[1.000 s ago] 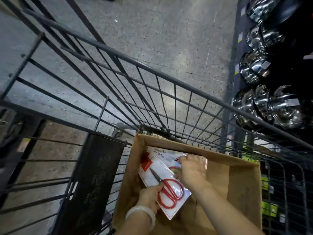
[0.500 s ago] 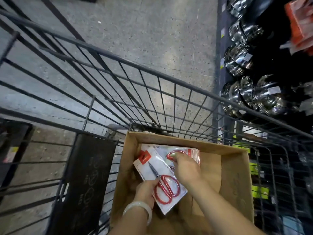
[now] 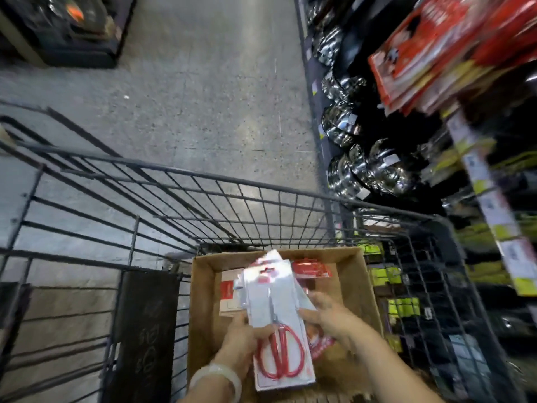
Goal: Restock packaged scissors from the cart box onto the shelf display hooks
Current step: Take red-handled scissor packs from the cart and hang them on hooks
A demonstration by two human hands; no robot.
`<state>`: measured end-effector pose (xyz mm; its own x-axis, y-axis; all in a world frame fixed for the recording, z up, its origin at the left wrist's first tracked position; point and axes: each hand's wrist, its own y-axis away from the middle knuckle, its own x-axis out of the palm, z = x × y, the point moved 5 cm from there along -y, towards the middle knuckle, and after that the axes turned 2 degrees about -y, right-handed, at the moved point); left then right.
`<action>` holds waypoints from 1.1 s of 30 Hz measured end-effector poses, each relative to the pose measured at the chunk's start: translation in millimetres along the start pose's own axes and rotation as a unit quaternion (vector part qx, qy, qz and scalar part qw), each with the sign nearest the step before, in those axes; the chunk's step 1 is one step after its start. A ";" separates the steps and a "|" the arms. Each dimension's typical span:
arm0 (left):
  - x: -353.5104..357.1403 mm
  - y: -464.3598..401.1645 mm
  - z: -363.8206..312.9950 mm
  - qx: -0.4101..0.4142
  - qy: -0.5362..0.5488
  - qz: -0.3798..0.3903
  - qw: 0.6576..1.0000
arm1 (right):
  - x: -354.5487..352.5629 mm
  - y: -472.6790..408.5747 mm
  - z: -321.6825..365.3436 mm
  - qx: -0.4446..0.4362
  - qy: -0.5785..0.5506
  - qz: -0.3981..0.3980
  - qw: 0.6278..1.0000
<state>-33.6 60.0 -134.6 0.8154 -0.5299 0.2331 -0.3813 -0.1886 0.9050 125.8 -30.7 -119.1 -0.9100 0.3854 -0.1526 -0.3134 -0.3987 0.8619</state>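
A stack of packaged scissors (image 3: 279, 324), white cards with red-handled scissors, is held upright above the brown cardboard box (image 3: 353, 274) in the wire cart. My left hand (image 3: 242, 341), with a pale bangle on the wrist, grips the stack's lower left edge. My right hand (image 3: 328, 317) holds the stack's right side, with its fingers curled against the packs. More scissor packs (image 3: 312, 269) lie in the box behind the stack. The shelf's display hooks are not clearly visible.
The dark wire cart (image 3: 232, 181) surrounds the box. Shelving on the right carries shiny steel pots (image 3: 374, 167) and blurred red packages (image 3: 430, 50) overhead. Grey speckled floor (image 3: 203, 97) lies ahead. A black panel (image 3: 142, 330) leans inside the cart on the left.
Both hands have lifted a stack of scissor packs out of the box and turned it upright. The view has swung up and right, showing more of the shelf.
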 end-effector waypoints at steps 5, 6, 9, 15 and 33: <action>44.8 41.9 -33.0 0.099 -0.092 0.033 0.990 | -32.5 58.9 -30.0 -0.006 -0.084 -0.035 0.996; 51.7 51.6 -36.6 0.117 -0.103 0.030 0.987 | -37.2 72.6 -36.3 -0.013 -0.102 -0.051 0.993; 73.5 83.3 -39.1 0.159 -0.122 0.049 0.978 | -52.3 114.3 -57.5 -0.052 -0.163 -0.135 0.976; 135.2 159.6 2.6 0.182 -0.255 0.158 0.937 | -62.0 247.1 -113.9 -0.163 -0.287 -0.277 0.902; 285.0 436.5 394.0 0.160 -0.495 0.482 0.705 | 67.8 628.9 -489.6 -0.128 -0.510 -0.609 0.595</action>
<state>-139.3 -499.1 186.7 -0.5326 -0.8271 0.1796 -0.7587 0.5606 0.3317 -265.9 -662.7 175.8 0.6293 0.7702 -0.1040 -0.7210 0.6285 0.2917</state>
